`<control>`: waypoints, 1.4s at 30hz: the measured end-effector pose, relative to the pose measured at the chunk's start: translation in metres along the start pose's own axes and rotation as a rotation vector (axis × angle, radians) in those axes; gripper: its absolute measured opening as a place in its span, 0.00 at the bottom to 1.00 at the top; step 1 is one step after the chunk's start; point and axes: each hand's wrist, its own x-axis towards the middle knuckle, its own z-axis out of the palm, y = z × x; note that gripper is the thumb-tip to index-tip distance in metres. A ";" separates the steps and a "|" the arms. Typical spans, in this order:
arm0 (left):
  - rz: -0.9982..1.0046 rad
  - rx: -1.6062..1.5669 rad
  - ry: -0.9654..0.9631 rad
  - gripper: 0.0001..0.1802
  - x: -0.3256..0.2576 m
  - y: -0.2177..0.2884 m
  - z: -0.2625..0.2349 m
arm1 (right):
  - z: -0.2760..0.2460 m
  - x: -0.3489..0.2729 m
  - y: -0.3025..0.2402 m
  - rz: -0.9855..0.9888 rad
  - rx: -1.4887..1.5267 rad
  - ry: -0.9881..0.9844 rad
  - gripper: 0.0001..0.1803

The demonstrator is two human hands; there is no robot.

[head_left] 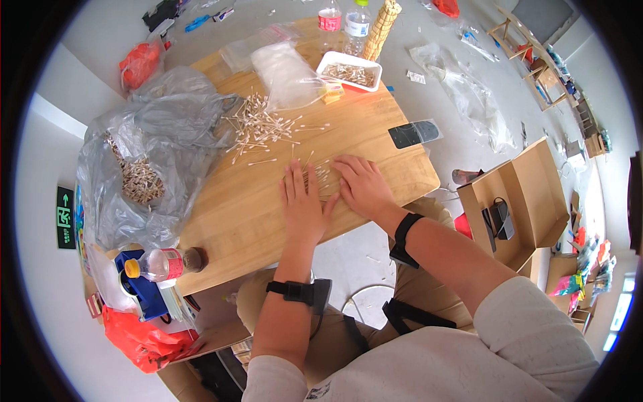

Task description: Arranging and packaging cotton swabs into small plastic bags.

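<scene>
Both of my hands rest on the wooden table near its front edge, with a small bunch of cotton swabs [321, 175] between them. My left hand [303, 206] lies palm down, fingers stretched forward along the left side of the bunch and partly covering it. On the other side, my right hand [365, 187] is palm down with its fingers reaching left, the tips beside the swabs. Neither hand is closed around anything. Just beyond my left hand spreads a loose heap of cotton swabs [258, 127]. The undersides of both hands are hidden.
A grey plastic bag [181, 100] holding more swabs covers the table's left side. At the back are a white tray [324, 61] of swabs, a clear bag [284, 74] and two bottles [356, 30]. A phone-shaped dark object [404, 136] lies right; an open cardboard box [536, 201] stands beyond.
</scene>
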 end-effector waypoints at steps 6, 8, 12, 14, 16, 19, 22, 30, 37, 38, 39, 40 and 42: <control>0.033 -0.241 0.073 0.37 0.016 -0.037 -0.011 | 0.000 0.000 0.000 0.011 -0.002 -0.004 0.21; 0.021 -0.272 0.071 0.32 0.019 -0.047 -0.009 | 0.001 0.000 -0.001 0.001 0.010 0.000 0.21; 0.034 -0.282 0.056 0.20 0.022 -0.043 -0.012 | -0.001 0.001 0.000 -0.003 0.018 0.000 0.21; 0.061 -0.265 0.080 0.19 0.024 -0.042 -0.009 | -0.001 0.001 0.000 -0.002 0.012 0.004 0.21; 0.090 -0.248 0.103 0.18 0.026 -0.040 -0.008 | 0.000 0.000 0.001 0.005 0.007 0.001 0.21; 0.141 -0.182 0.065 0.16 0.026 -0.038 -0.007 | 0.000 0.000 0.001 0.004 0.005 0.000 0.21; 0.149 -0.270 0.026 0.15 0.029 -0.049 -0.005 | 0.000 0.001 -0.001 -0.003 0.015 0.001 0.21; 0.040 -0.453 -0.001 0.20 0.032 -0.042 -0.029 | -0.001 0.000 0.002 0.005 0.025 -0.001 0.21; 0.146 -0.338 0.081 0.20 0.030 -0.053 -0.020 | -0.002 0.000 0.000 0.002 0.023 -0.014 0.21; 0.046 -0.351 0.073 0.17 0.031 -0.053 -0.019 | -0.003 0.000 0.000 0.006 0.023 -0.017 0.21; -0.054 -0.366 0.064 0.15 0.033 -0.052 -0.019 | -0.002 0.000 0.001 0.006 0.022 -0.019 0.21; -0.056 -0.368 0.064 0.15 0.035 -0.049 -0.018 | -0.002 0.000 0.001 0.003 0.021 -0.019 0.21; -0.141 -0.291 0.148 0.09 0.038 -0.041 -0.014 | -0.002 0.000 0.001 -0.002 0.018 -0.023 0.21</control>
